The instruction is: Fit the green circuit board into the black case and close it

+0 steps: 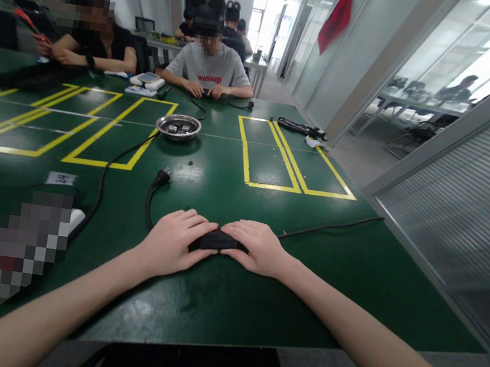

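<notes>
A black power adapter (219,240) lies on the green table between my hands. My left hand (176,241) grips its left end, thumb in front and fingers over the back. On the right end my right hand (255,247) has the same kind of grip, its fingertips close to those of the left. From behind my left hand a black cord curls up to a plug (162,177) with bare metal prongs. Another thin black cable (334,226) runs from behind my right hand toward the table's right edge. My palms hide the ends of the adapter.
A metal bowl (178,128) with small metal parts stands ahead. Yellow tape (274,187) marks rectangles on the green table (301,301). A blurred-out object (12,248) lies at left, near a tag (62,178). A black tool (301,128) lies far right. Two people sit opposite.
</notes>
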Available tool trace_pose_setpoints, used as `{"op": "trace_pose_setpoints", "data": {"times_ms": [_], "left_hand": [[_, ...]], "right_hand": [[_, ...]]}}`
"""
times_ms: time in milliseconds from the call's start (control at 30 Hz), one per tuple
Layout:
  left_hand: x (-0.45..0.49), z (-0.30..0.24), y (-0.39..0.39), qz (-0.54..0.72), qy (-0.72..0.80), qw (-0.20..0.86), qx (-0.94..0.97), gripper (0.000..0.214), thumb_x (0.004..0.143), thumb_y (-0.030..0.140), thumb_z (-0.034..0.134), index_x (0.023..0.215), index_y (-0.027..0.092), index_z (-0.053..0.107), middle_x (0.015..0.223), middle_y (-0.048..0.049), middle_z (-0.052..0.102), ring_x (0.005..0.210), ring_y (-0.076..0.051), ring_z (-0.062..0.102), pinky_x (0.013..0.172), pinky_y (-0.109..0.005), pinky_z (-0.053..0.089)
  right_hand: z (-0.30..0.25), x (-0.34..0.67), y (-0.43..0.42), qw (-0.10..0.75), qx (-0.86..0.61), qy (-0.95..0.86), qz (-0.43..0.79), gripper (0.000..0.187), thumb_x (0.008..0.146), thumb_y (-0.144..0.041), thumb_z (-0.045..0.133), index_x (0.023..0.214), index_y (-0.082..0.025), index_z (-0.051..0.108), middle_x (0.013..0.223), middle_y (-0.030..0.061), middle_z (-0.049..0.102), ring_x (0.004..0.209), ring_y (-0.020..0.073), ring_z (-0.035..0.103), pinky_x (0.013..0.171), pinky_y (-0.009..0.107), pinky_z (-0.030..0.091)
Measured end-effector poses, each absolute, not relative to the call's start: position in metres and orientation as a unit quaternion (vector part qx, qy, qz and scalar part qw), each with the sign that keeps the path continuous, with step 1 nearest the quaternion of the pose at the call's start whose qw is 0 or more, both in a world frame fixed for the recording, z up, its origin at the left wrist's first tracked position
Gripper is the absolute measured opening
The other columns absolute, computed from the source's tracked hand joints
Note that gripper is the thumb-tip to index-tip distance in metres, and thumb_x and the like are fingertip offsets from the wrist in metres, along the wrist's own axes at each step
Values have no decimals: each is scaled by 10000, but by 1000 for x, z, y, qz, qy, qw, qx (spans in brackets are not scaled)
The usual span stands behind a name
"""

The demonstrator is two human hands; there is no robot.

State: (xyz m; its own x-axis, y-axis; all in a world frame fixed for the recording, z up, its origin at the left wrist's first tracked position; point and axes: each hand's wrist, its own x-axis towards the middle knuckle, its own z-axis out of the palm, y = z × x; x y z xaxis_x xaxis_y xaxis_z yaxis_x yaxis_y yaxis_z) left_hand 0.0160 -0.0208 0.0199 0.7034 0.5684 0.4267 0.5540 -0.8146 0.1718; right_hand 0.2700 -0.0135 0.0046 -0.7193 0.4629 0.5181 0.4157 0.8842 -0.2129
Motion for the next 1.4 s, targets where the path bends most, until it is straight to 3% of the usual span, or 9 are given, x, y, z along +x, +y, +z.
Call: {"op": "trace_pose_setpoints", "data": {"times_ms": [133, 300, 500, 633, 767, 1033, 1133, 1233, 1400], "left_hand": [[14, 21, -20, 240, 300, -10, 923, 347, 1041, 437, 586, 1198, 148, 696, 1017, -104, 770, 880, -243, 707, 751, -354, 532], [18, 22, -25, 222, 237, -62, 944, 366, 1090, 392, 465, 1191, 111, 675, 936, -99, 757, 805, -229, 681, 668, -341, 481], [21, 23, -25, 216, 221, -40, 950, 351, 1071, 407, 519, 1180, 118, 685, 891, -83, 746, 783, -216, 666, 660, -332, 466], [19, 29, -23, 264, 244, -89, 929, 376, 1050, 350, 581, 1357, 139, 636, 1115, -119, 772, 991, -256, 694, 876, -403, 509], [15, 35, -25, 320, 294, -150, 888, 377, 1017, 245, 616, 1387, 175, 627, 1383, -156, 688, 1237, -306, 640, 1123, -527, 424], [7, 23, -16, 285, 308, -26, 907, 218, 1024, 283, 588, 1129, 174, 745, 1098, -89, 787, 1024, -251, 712, 918, -427, 564], [7, 20, -14, 279, 322, 25, 904, 215, 1027, 279, 574, 1078, 172, 753, 1051, -81, 795, 977, -239, 721, 858, -405, 586], [6, 20, -14, 283, 325, 47, 901, 210, 1028, 263, 565, 1056, 174, 753, 1022, -78, 800, 945, -232, 725, 814, -387, 592], [6, 21, -15, 294, 335, 66, 893, 177, 1011, 251, 598, 1058, 183, 754, 1016, -70, 798, 947, -224, 727, 825, -373, 598]], "right_hand": [[6, 271, -14, 302, -242, -917, 96, 276, 1043, -402, 600, 1190, -171, 635, 1089, 142, 773, 1004, 257, 748, 872, 374, 596], [12, 278, -14, 279, -242, -882, 293, 311, 883, -415, 806, 1030, -192, 646, 1028, 80, 747, 906, 214, 718, 820, 324, 572], [15, 277, -16, 232, -292, -817, 440, 359, 824, -468, 840, 953, -198, 642, 920, 11, 685, 798, 159, 631, 713, 271, 523], [14, 280, -7, 308, -316, -744, 502, 359, 780, -450, 863, 870, -198, 623, 907, 10, 693, 808, 162, 648, 749, 291, 536], [19, 299, 13, 428, -395, -616, 531, 480, 681, -509, 920, 805, -219, 557, 850, 11, 740, 734, 163, 689, 669, 267, 537], [41, 375, 57, 693, -521, -427, 257, 551, 654, -573, 831, 800, -265, 398, 788, -1, 722, 680, 199, 719, 536, 241, 485], [40, 406, 63, 637, -604, -473, 77, 407, 736, -544, 722, 830, -264, 443, 839, 45, 724, 745, 235, 712, 603, 294, 499], [27, 430, 63, 459, -697, -547, -61, 292, 765, -472, 697, 878, -238, 566, 911, 102, 741, 833, 288, 697, 694, 351, 493], [2, 451, 69, 252, -764, -587, -88, 221, 819, -415, 667, 912, -216, 651, 885, 125, 730, 836, 308, 669, 665, 341, 450]]}}
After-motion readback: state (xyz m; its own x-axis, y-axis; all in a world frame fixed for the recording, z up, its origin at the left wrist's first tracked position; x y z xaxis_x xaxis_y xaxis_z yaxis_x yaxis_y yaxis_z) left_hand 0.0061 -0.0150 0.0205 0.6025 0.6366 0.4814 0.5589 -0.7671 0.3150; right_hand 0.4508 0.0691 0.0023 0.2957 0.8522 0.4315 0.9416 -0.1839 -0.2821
